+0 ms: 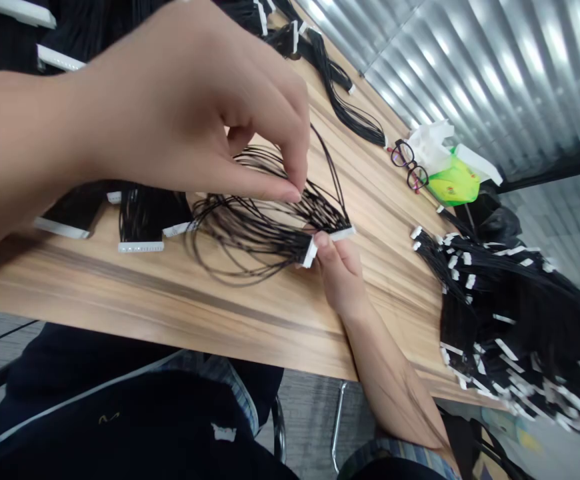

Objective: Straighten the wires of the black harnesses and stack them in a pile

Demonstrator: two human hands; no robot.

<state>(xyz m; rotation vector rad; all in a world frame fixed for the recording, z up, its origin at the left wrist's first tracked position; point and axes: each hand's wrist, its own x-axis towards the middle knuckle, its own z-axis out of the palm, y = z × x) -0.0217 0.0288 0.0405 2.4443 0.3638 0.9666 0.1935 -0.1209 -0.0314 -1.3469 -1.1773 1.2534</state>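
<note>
Black harness bundles (140,217) lie at the left of the wood-grain table (180,300), just under the left hand (180,113), whose fingertips (290,193) pinch thin black wires (265,227). The right hand (340,277) grips their white connectors (310,253) near the table's front edge. Striped wood runs on to spectacles (404,165), a green packet (453,181) and heaped harnesses (510,320) beside a corrugated metal wall (495,67).

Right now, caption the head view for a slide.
Left hand pinches black wires while right hand holds their white connector above a wood-grain table.
</note>
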